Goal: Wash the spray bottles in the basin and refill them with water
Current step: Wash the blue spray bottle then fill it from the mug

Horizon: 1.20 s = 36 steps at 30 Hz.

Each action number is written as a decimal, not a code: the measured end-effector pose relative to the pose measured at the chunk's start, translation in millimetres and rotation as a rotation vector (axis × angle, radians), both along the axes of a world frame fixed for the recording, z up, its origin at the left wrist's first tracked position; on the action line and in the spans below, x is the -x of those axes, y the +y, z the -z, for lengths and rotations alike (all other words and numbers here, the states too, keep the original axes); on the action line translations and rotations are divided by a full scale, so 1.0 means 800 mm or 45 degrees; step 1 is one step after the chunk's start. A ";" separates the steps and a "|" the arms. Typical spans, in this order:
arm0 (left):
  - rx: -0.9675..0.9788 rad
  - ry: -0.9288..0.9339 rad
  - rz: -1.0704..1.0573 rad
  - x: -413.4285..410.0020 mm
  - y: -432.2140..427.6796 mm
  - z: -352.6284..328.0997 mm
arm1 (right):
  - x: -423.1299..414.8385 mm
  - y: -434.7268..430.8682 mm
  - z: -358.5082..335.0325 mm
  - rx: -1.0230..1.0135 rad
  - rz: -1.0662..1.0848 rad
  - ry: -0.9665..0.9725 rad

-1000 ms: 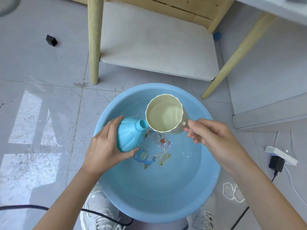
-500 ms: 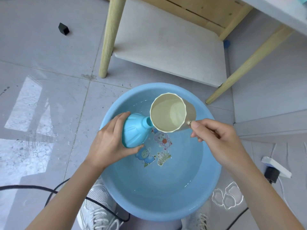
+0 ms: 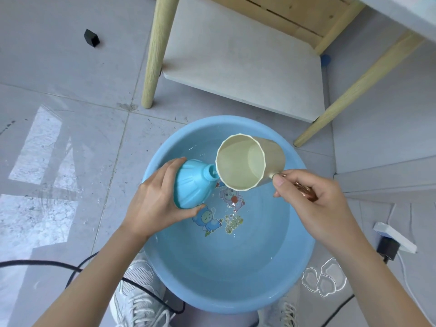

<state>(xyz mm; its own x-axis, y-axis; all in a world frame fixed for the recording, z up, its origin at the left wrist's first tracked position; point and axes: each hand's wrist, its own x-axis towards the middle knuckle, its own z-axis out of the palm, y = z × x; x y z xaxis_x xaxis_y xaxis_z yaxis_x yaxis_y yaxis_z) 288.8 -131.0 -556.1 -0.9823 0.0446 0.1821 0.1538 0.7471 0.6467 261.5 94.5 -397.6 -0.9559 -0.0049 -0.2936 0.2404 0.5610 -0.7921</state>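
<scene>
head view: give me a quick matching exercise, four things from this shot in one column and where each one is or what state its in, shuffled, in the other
Column A
1. blue bottle
2. cream cup
3. basin
4. black block

Column B
a. lying alone on the floor, far upper left
b. gripped by the left hand, tilted, neck at the cup's rim
c. held by its handle in the right hand, tipped on its side
d. on the floor under both hands, holding water

Pairs: 1-b, 2-c, 3-d, 4-a
</scene>
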 end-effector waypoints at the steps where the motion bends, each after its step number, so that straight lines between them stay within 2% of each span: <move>1: 0.000 0.002 0.000 0.000 0.000 0.000 | 0.000 -0.001 0.000 0.001 0.003 -0.003; 36: -0.006 0.013 0.001 -0.001 0.000 0.001 | 0.004 -0.002 -0.001 -0.102 -0.075 0.062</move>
<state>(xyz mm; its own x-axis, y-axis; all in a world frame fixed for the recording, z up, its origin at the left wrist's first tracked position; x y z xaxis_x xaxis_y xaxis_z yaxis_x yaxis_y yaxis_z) 289.3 -131.1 -556.6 -0.9803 0.0445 0.1922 0.1609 0.7440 0.6485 258.7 93.3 -396.4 -0.9679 -0.0401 -0.2482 0.1671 0.6352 -0.7541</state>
